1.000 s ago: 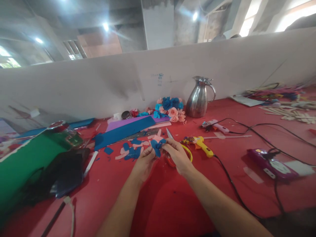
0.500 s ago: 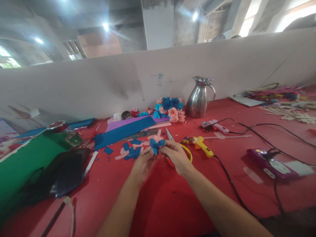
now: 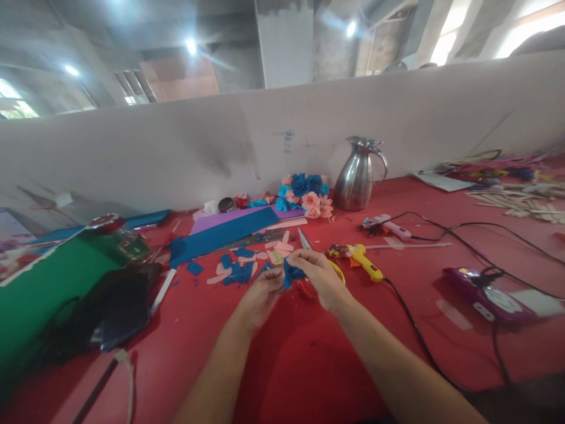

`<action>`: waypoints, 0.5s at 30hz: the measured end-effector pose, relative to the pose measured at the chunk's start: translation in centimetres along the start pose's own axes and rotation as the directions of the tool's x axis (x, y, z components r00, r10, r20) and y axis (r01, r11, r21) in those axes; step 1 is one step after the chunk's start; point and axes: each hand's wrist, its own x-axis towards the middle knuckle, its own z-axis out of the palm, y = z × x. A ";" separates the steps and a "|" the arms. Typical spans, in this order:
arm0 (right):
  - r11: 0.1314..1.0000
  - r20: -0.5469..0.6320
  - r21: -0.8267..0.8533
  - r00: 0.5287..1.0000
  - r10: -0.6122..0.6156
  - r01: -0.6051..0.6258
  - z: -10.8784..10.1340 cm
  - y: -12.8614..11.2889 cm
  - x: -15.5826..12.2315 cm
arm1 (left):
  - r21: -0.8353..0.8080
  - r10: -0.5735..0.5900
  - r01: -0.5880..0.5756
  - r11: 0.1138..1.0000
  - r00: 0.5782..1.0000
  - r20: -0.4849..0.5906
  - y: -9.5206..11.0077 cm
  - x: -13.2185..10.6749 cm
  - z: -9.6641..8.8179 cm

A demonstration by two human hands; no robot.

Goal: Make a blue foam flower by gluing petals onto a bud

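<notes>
Both hands meet over the red table (image 3: 309, 359) and pinch a small blue paper flower (image 3: 290, 274) between them. My left hand (image 3: 261, 294) grips it from the left with curled fingers. My right hand (image 3: 320, 275) closes over it from the right and partly hides it. Scissors with red and yellow handles (image 3: 306, 259) lie just behind my right hand. Blue and pink paper scraps (image 3: 241, 268) are scattered behind my left hand.
A yellow glue gun (image 3: 364, 260) and a pink one (image 3: 386, 225) lie to the right with black cords. A steel jug (image 3: 356, 175) and finished paper flowers (image 3: 305, 194) stand by the wall. Blue and purple sheets (image 3: 229, 229), a green sheet (image 3: 44, 288), a black bag (image 3: 106, 312), a purple device (image 3: 485, 291).
The blue flower has been drawn lower and closer between the hands, and my right fingers now cover more of it. The camera shifted slightly.
</notes>
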 end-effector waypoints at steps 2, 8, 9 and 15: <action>1.000 -0.030 0.022 1.000 0.004 -0.003 0.0 0.0 0.1 | 0.008 -0.011 0.011 1.000 1.000 0.004 0.0 0.0 0.1; 0.998 -0.052 0.060 0.999 -0.002 0.005 -0.1 -0.1 0.1 | 0.010 -0.003 0.003 1.000 1.000 0.028 0.3 -0.1 0.3; 0.998 -0.045 0.061 0.999 -0.008 0.011 -0.1 -0.1 0.0 | 0.007 0.004 -0.004 1.000 1.000 0.026 0.3 -0.1 0.2; 0.996 -0.016 0.090 1.000 -0.019 0.021 -0.2 0.2 0.1 | -0.012 0.028 -0.028 1.000 1.000 0.011 0.1 -0.1 -0.2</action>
